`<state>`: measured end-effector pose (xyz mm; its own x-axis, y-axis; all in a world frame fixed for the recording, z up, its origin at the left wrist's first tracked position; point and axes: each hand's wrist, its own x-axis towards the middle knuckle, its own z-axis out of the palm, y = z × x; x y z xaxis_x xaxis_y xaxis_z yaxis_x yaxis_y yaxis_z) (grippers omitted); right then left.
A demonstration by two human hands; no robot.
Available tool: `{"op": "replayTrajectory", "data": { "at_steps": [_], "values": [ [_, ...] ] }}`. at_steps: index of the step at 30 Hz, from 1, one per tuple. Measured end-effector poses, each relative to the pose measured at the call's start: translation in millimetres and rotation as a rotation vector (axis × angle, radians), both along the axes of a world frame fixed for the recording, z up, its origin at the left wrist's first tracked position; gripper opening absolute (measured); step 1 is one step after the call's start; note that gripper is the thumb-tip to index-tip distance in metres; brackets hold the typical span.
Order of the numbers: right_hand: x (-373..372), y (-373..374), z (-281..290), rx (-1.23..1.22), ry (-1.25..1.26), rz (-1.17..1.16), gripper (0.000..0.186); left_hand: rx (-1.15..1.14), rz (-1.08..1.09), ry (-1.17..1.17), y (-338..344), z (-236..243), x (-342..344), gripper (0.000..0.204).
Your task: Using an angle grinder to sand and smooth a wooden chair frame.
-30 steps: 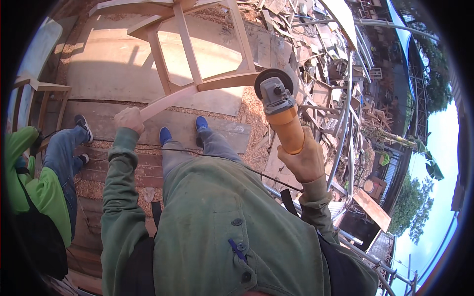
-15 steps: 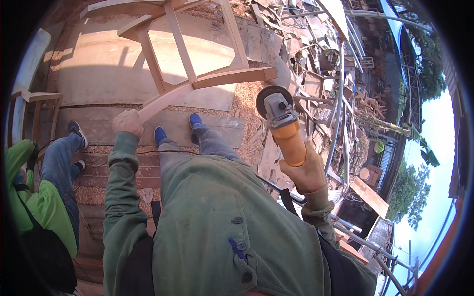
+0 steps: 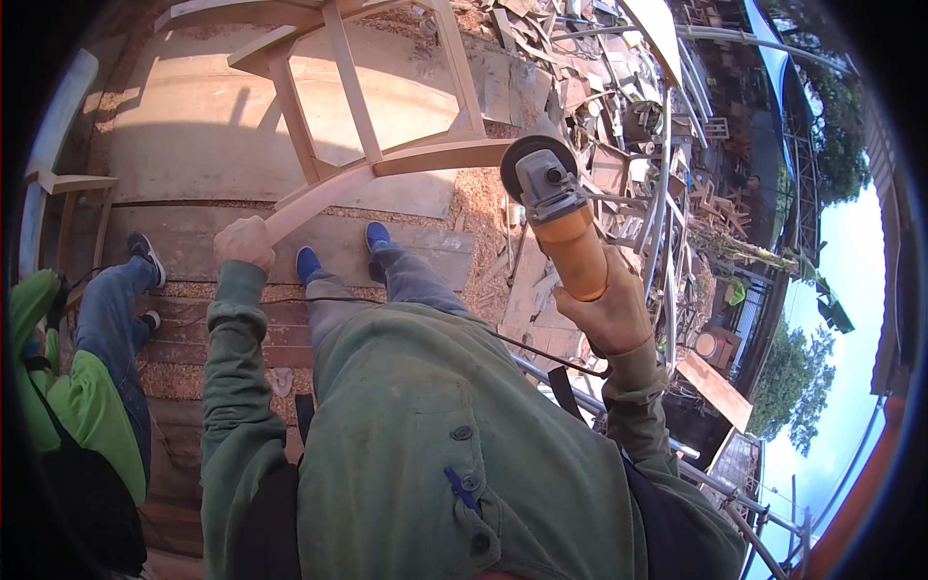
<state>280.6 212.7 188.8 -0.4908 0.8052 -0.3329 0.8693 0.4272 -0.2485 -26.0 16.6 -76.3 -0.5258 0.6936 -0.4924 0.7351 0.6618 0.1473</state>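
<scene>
A bare wooden chair frame (image 3: 356, 92) stands tilted in front of me, its curved pieces meeting near the middle. My left hand (image 3: 245, 242) is closed round the near left end of one curved piece. In my right hand (image 3: 615, 302) is an angle grinder (image 3: 570, 242) with a yellow body, a grey metal head and a dark round disc (image 3: 511, 162). The disc overlaps the right end of the frame's other curved piece (image 3: 447, 156) in the view; I cannot tell whether they touch. A dark cord (image 3: 541, 352) runs from the grinder's side across my body.
At the left a person in a bright green top (image 3: 92, 396) works close by, beside another wooden chair (image 3: 68, 182). Scrap wood (image 3: 604, 101) is heaped at the right, with metal pipes (image 3: 668, 208) around it. Wood shavings (image 3: 478, 208) lie round the boards (image 3: 416, 242) underfoot.
The grinder has shifted slightly right, its disc now covering the curved piece's end. My right hand has moved right and a little up with it. My left hand keeps its hold, barely moved.
</scene>
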Motion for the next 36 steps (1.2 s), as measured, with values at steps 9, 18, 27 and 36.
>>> {"op": "replayTrajectory", "data": {
  "at_steps": [9, 18, 27, 36],
  "values": [
    [2, -3, -12, 0.031, -0.095, 0.059, 0.048, 0.021, 0.012, -0.007, -5, -8, -1, 0.015],
    [15, -22, 16, -0.145, -0.052, -0.121, 0.053, -0.005, -0.008, -0.032, 2, -2, 2, 0.015],
    [-20, 38, 37, -0.344, 0.137, -0.184, 0.049, -0.025, 0.003, -0.035, 1, 1, 0, 0.015],
    [-64, 75, 68, -0.558, -0.127, -0.234, 0.043, 0.01, 0.022, -0.048, -9, -4, -1, 0.015]
  ]
}}
